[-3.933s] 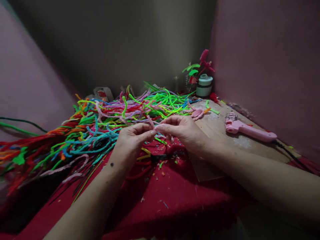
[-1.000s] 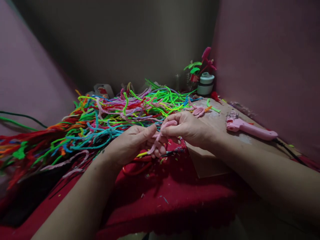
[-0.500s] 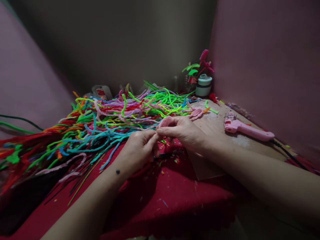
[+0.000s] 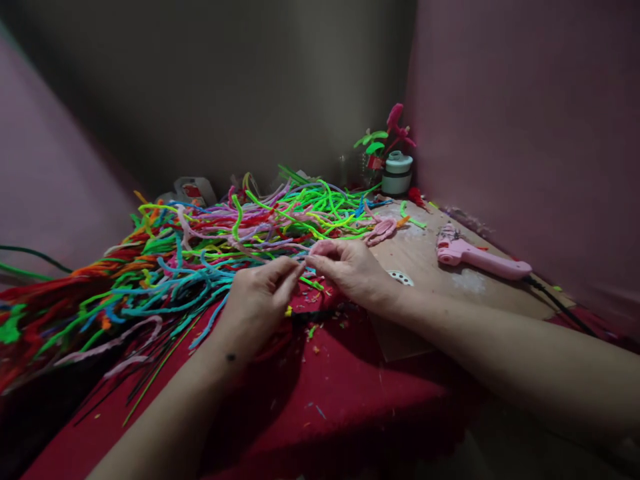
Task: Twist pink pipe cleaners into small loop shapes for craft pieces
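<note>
My right hand [image 4: 347,270] is closed on a pale pink fuzzy piece [image 4: 323,249], which shows above its thumb and index finger. Fingertip to fingertip with it, my left hand [image 4: 263,293] is pinched; whatever lies between its thumb and index finger is too small to make out. Behind both hands spreads a big pile of coloured pipe cleaners [image 4: 260,220]. A looped pink piece with an orange tip [image 4: 383,230] lies just beyond my right hand.
A pink glue gun [image 4: 483,260] with a black cord rests on a brown board [image 4: 425,253] at the right. A pale jar [image 4: 397,175] and pink and green fuzzy flowers [image 4: 395,120] stand at the back. Scraps dot the red cloth [image 4: 340,400].
The view has shifted slightly, so most things appear further left. My hands have moved a little apart at the wrists, and a white disc with holes now shows beside my right wrist.
</note>
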A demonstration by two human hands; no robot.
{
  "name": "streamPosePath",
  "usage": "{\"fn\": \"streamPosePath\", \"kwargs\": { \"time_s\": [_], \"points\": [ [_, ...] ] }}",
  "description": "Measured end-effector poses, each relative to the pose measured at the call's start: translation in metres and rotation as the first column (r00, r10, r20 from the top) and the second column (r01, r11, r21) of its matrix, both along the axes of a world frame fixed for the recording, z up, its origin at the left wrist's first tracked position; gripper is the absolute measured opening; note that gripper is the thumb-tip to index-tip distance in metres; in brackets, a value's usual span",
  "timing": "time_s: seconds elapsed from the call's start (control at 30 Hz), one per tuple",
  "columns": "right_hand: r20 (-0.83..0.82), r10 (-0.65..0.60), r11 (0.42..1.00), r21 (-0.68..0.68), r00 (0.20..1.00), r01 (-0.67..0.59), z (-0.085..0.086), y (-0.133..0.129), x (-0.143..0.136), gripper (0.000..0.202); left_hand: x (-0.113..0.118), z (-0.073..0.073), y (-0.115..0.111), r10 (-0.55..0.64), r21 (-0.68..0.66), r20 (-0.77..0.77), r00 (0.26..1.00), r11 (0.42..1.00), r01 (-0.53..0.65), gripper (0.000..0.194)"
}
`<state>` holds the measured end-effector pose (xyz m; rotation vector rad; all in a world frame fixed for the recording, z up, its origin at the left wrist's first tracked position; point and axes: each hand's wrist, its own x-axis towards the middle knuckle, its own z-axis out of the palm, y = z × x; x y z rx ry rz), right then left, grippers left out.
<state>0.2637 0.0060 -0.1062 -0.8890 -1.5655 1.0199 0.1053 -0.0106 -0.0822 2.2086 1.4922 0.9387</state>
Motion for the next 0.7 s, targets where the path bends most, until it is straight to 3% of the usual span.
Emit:
{"fn": "streamPosePath", "kwargs": {
  "time_s": [0.1, 0.17, 0.27, 0.33, 0.4, 0.53, 0.7],
  "points": [
    [0.044, 0.037, 0.999, -0.004, 0.998, -0.037, -0.001, -0.006, -0.001, 0.034, -0.006, 0.011, 0.008, 0.083, -0.036, 0.169, 0.982, 0.996, -0.078, 0.026],
    [0.14, 0.144, 0.988, 0.038, 0.98, -0.15, -0.001, -0.012, 0.0, 0.04, -0.002, 0.023, 0.015, 0.088, -0.077, 0.196, 0.977, 0.994, -0.074, 0.028],
    [0.3, 0.275, 0.936, 0.135, 0.914, -0.326, -0.002, -0.02, -0.001, 0.045, 0.02, 0.039, 0.028, -0.02, -0.159, 0.131, 0.991, 0.986, 0.041, 0.028],
    [0.371, 0.299, 0.907, 0.176, 0.879, -0.382, -0.003, -0.022, -0.001, 0.043, 0.044, 0.044, 0.04, -0.131, -0.207, 0.093, 0.987, 0.967, 0.148, 0.031],
    [0.392, 0.288, 0.906, 0.184, 0.874, -0.381, -0.004, -0.021, -0.002, 0.042, 0.069, 0.042, 0.055, -0.2, -0.236, 0.063, 0.978, 0.949, 0.21, 0.034],
    [0.384, 0.262, 0.893, 0.25, 0.885, -0.373, -0.008, -0.015, -0.002, 0.044, 0.11, 0.028, 0.089, -0.2, -0.211, -0.108, 0.974, 0.962, 0.174, 0.034],
    [0.437, 0.225, 0.899, 0.252, 0.871, -0.359, -0.009, -0.011, -0.002, 0.039, 0.129, 0.013, 0.119, -0.17, -0.149, -0.308, 0.936, 0.98, 0.129, 0.034]
  ]
}}
